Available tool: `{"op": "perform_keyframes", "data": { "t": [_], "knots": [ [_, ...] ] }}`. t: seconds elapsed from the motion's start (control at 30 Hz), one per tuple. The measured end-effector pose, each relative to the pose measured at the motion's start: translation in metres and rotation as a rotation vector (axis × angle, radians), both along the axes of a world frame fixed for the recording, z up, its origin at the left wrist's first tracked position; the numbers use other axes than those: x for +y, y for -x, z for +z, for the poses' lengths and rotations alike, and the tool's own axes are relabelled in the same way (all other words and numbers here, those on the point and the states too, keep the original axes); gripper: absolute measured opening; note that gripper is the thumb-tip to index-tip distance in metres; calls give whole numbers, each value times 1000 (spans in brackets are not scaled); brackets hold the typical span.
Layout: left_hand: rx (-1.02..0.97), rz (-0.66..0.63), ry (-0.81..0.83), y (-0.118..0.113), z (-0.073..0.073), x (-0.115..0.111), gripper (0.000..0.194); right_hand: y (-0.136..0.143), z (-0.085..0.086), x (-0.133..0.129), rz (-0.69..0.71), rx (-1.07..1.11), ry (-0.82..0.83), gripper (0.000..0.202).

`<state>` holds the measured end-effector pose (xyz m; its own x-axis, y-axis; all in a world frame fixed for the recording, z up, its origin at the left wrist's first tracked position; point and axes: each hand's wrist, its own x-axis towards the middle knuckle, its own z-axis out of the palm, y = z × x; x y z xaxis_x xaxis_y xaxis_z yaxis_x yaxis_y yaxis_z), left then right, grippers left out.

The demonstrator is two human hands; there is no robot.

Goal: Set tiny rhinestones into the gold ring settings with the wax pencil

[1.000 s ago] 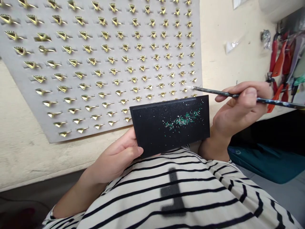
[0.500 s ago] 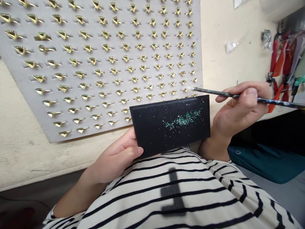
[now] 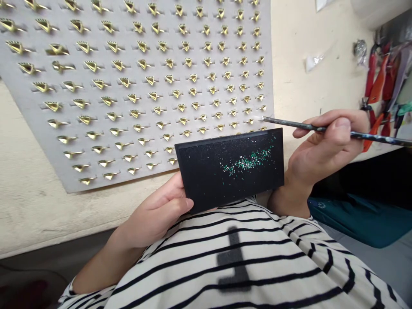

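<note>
My left hand (image 3: 164, 210) grips the lower left corner of a flat black tray (image 3: 206, 184), thumb on top and fingers underneath. Tiny green and clear stones (image 3: 249, 161) lie scattered across the tray's right half. Between the thumb and fingers of my right hand (image 3: 328, 141) is a thin, dark, paint-worn brush (image 3: 289, 123). Its pale tip points left, just above the tray's upper right corner and over the edge of a grey foam board (image 3: 41, 150). Rows of gold-coloured rings (image 3: 157, 110) with triangular tops stand in the board's slits.
The board rests on a cream worktop (image 3: 296, 56). Red- and orange-handled pliers (image 3: 378, 81) hang at the right edge beside a crumpled foil ball (image 3: 359, 51). A small clear plastic bag (image 3: 313, 62) lies right of the board. Below right is a teal item (image 3: 360, 221).
My right hand has shifted slightly to the right with the brush. The tray, the left hand and the rings look the same.
</note>
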<state>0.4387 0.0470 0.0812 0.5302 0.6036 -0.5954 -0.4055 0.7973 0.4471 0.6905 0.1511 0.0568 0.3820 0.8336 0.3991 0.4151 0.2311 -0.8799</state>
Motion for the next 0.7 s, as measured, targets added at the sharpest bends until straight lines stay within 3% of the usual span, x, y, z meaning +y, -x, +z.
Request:
{"op": "perform_keyframes", "data": {
  "t": [0.5,0.7],
  "knots": [
    [47,-36,-49,1,0,1,47,3,0,-1,-1,11,10,27],
    [-12,1,54,2,3,-2,47,3,0,-1,-2,12,-7,27]
  ]
}}
